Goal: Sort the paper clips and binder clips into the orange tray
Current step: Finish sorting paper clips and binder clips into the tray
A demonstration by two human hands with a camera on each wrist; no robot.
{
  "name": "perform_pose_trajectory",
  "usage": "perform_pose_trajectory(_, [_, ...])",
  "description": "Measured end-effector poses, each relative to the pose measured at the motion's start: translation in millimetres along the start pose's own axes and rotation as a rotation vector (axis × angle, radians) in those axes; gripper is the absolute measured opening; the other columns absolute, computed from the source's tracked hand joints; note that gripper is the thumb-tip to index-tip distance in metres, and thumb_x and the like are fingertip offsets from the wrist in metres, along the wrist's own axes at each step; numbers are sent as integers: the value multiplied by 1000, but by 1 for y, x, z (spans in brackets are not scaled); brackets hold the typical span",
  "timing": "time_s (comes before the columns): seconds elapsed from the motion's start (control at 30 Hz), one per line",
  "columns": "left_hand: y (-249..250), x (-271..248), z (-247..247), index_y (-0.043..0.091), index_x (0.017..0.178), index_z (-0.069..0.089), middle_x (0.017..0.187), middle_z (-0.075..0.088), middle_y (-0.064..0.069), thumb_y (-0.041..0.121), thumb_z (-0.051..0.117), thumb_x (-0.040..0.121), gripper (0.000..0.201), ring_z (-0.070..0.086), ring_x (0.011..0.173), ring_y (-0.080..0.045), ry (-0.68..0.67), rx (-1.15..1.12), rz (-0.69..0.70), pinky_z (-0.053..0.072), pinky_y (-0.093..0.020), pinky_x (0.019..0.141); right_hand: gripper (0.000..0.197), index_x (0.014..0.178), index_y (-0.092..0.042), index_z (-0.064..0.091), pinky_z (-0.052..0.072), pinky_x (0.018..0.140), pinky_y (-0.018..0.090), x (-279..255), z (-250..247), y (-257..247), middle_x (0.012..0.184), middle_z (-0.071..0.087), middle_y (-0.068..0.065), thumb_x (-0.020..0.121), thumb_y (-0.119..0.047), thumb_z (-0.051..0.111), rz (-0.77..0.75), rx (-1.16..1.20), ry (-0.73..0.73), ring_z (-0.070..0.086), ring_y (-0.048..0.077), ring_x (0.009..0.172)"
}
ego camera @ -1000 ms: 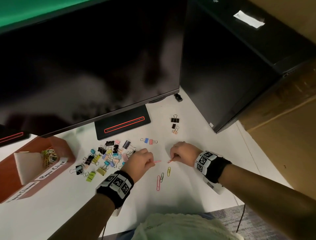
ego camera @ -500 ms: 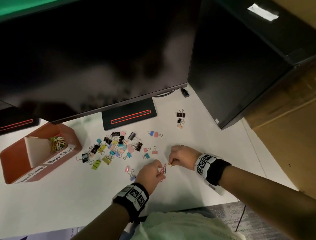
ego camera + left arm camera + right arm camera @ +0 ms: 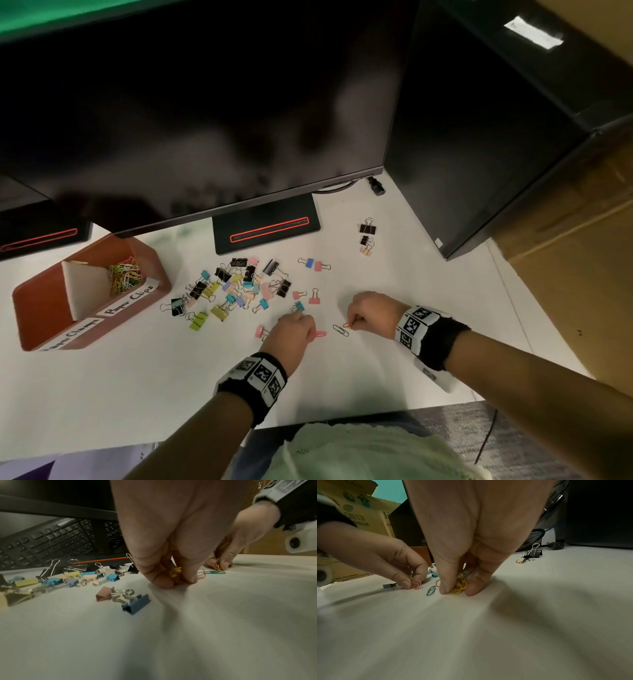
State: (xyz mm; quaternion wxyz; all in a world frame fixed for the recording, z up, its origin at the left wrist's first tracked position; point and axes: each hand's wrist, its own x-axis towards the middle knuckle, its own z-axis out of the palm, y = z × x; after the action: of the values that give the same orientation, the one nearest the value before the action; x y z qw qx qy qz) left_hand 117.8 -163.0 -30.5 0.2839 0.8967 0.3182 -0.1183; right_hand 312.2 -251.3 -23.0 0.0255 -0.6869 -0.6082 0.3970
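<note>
Wire paper clips: light, springy, flat on table (image 3: 342, 383), slippery. Left hand (image 3: 291, 330) grip pinching pink clip (image 3: 320, 333); right hand (image 3: 371, 310) grip pinching yellow bunch (image 3: 459, 586). Green clip (image 3: 430, 590) between hands: lift by edge.

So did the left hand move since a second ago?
Yes. The left hand slid away from the binder clip pile, toward the person's edge of the table, and it now pinches a pink paper clip.
</note>
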Motion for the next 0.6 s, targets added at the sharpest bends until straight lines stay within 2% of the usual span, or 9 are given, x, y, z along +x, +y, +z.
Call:
perform_pose_trajectory(0.17, [-3,-2,2,9,99,56,100,56,-7,17,44,95,15,51,93,-20,-4,16,-2,41,-27,77,20,105,-9,65,39,90,28,-5,2,0,110,60,10,92,-20,55,-4,9,-1,53,22,107])
perform_pose_trajectory(0.47, [-7,-10,-3,7,99,59,99,56,-9,16,47,94,16,51,92,-22,2,-32,-5,42,-31,79,20,104,-9,67,44,81,21,-8,5,-18,105,67,9,87,-19,63,-16,174,76,60,19,89])
perform_pose_trajectory(0.6, [-9,-17,-13,9,94,62,88,50,0,14,53,90,11,49,83,-16,82,-127,-11,41,-26,73,28,115,-10,61,46,88,29,-3,18,-30,112,65,9,88,-18,61,46,146,64,60,25,102])
